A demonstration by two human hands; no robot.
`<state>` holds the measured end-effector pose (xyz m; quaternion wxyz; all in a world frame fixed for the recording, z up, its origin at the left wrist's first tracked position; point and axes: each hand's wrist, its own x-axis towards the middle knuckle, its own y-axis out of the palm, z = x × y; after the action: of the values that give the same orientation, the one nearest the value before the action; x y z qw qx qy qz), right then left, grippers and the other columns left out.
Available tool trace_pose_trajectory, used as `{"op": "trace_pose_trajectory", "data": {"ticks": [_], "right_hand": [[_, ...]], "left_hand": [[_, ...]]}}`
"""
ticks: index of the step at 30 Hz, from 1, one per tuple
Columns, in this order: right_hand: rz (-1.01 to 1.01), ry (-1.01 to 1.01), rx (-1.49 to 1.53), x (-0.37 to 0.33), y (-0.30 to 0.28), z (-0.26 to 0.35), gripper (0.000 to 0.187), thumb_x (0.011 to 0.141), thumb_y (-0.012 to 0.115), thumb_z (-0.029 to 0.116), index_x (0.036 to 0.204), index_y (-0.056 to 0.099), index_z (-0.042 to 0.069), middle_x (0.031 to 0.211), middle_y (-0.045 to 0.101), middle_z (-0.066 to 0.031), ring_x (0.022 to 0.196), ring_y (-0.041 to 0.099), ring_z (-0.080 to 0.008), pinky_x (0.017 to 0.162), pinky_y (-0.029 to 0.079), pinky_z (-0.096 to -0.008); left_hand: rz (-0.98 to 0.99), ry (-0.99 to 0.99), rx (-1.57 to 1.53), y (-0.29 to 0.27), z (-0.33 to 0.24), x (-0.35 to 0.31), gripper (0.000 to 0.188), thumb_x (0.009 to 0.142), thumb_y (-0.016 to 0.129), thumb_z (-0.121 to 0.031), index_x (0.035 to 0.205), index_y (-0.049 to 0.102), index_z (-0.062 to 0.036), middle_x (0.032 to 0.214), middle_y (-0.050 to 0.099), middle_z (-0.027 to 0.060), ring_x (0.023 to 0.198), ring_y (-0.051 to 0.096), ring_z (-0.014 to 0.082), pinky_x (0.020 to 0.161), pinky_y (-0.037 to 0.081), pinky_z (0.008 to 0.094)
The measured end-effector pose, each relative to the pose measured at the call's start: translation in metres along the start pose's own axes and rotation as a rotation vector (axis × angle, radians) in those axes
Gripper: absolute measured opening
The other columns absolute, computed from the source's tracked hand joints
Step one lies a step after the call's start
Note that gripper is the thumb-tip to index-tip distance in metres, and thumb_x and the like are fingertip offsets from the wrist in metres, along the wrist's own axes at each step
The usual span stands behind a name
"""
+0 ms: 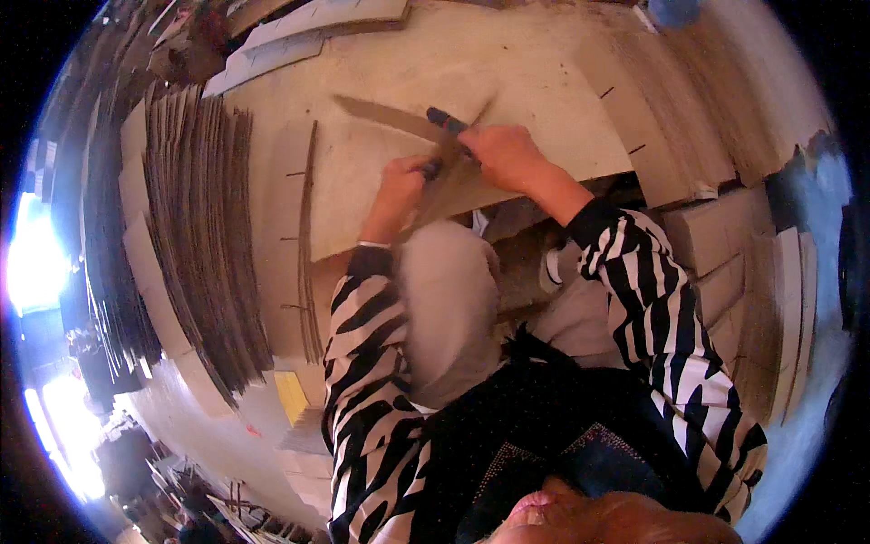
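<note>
My left hand (397, 195) is closed at the near end of a crossed pair of narrow brown cardboard strips, above the pale tabletop (544, 100). One cardboard strip (381, 115) slants from the upper left down toward my right hand. A second one (482, 111), blurred and seen nearly edge-on, crosses it between my hands. Opposite, my right hand (507, 156) grips the strips near that crossing. Something dark, perhaps a finger cover, shows at the fingertips of each hand. Exactly how the strips meet is hidden by my fingers.
A tall row of cardboard sheets (204, 227) stands at the left, with slotted sheets (306, 245) beside it. Stacked slotted cardboard (652, 118) lies at the right. Grey-white cardboard pieces (308, 32) are at the far left edge. My knees are under the near table edge.
</note>
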<state>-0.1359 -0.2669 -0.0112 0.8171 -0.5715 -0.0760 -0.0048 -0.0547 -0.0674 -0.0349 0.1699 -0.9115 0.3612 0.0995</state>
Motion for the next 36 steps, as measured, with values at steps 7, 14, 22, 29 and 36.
{"op": "trace_pose_trajectory", "data": {"ticks": [7,14,22,29,36], "right_hand": [[0.113,0.117,-0.032,0.004,-0.009,0.002,0.037,0.074,0.057,0.003,0.110,0.056,0.010,0.089,0.066,-0.0163,0.085,0.064,-0.0359,0.068,0.049,-0.0481],[0.024,0.080,-0.054,-0.003,-0.006,-0.007,0.035,0.074,0.057,0.003,0.108,0.057,0.010,0.083,0.066,-0.0150,0.081,0.064,-0.0365,0.066,0.049,-0.0488],[-0.106,-0.132,-0.012,0.001,0.005,0.003,0.033,0.071,0.058,0.005,0.104,0.059,0.011,0.079,0.063,-0.0121,0.077,0.062,-0.0335,0.062,0.049,-0.0444],[-0.316,-0.321,-0.011,0.005,0.009,0.018,0.037,0.073,0.057,0.005,0.110,0.057,0.012,0.074,0.059,-0.0090,0.070,0.061,-0.0297,0.058,0.048,-0.0425],[-0.235,-0.254,-0.041,0.002,0.008,0.008,0.041,0.075,0.056,0.006,0.115,0.056,0.014,0.075,0.058,-0.0089,0.070,0.060,-0.0298,0.057,0.048,-0.0430]], "left_hand": [[-0.668,0.260,1.003,-0.094,0.041,-0.017,0.046,0.084,0.062,-0.033,0.115,0.058,0.0000,0.124,0.055,0.0203,0.116,0.050,0.0307,0.097,0.040,0.0405],[-0.761,-0.148,1.407,-0.129,0.075,-0.059,0.044,0.073,0.070,-0.022,0.111,0.058,-0.0026,0.122,0.053,0.0175,0.116,0.048,0.0365,0.093,0.041,0.0499],[-0.626,0.166,1.235,-0.165,0.058,-0.062,0.031,0.073,0.064,-0.011,0.102,0.062,-0.0003,0.099,0.061,0.0188,0.097,0.057,0.0359,0.082,0.046,0.0433],[-0.657,-0.035,0.802,-0.120,0.031,-0.030,0.032,0.075,0.064,-0.015,0.103,0.063,-0.0003,0.112,0.060,0.0203,0.104,0.056,0.0381,0.085,0.047,0.0426],[-0.859,-0.172,1.457,-0.124,0.064,-0.053,0.031,0.077,0.060,-0.019,0.104,0.062,-0.0048,0.109,0.060,0.0184,0.103,0.056,0.0373,0.085,0.046,0.0490]]}}
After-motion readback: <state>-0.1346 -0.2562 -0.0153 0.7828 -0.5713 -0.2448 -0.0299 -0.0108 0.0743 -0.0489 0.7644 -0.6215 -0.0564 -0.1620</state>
